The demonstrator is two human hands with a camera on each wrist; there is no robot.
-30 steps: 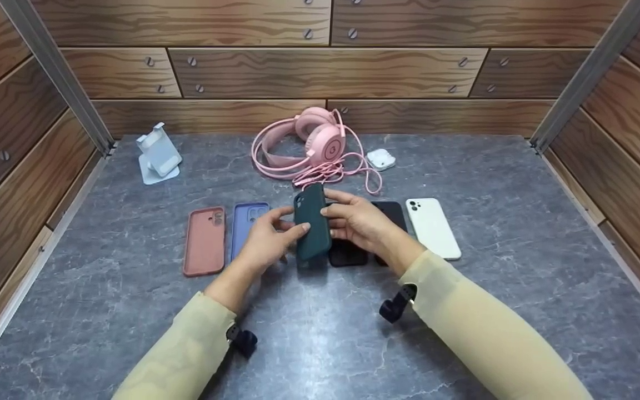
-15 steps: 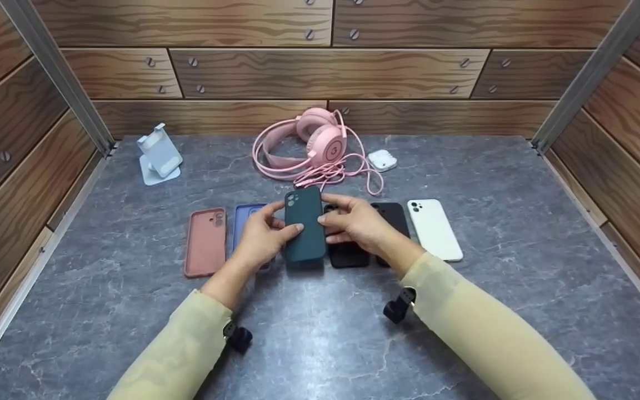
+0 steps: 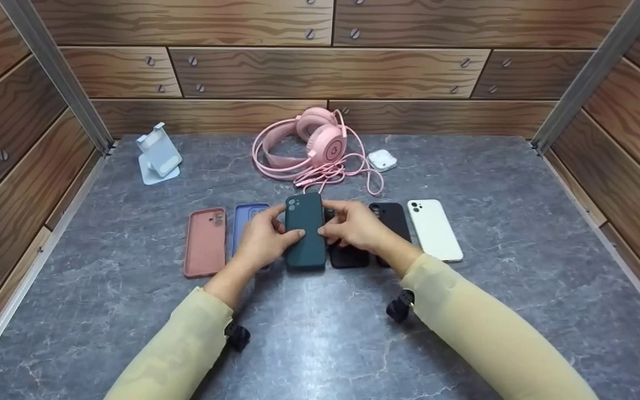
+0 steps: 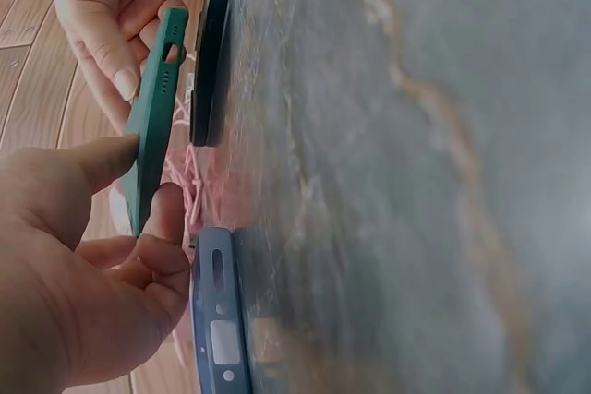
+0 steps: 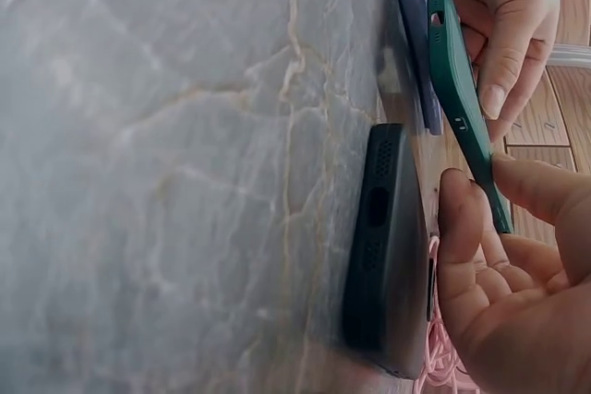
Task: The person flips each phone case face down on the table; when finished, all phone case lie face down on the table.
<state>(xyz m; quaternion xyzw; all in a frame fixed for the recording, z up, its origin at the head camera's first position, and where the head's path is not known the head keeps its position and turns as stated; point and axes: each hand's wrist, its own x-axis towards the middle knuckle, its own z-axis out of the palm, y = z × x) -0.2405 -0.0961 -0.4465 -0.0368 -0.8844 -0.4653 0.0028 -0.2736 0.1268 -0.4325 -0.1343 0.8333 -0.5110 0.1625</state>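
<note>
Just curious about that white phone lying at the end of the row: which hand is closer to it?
Right. The right hand is apart from the white phone, on its left; the left hand is farther left.

I see my L hand (image 4: 83,274) pinching the green case (image 4: 152,117) btwn thumb & fingers, held just off the grey marble top (image 4: 416,173). R hand (image 4: 111,16) grips its far end; blue case (image 4: 220,320) & black phone (image 4: 211,53) lie flat beside it.
</note>
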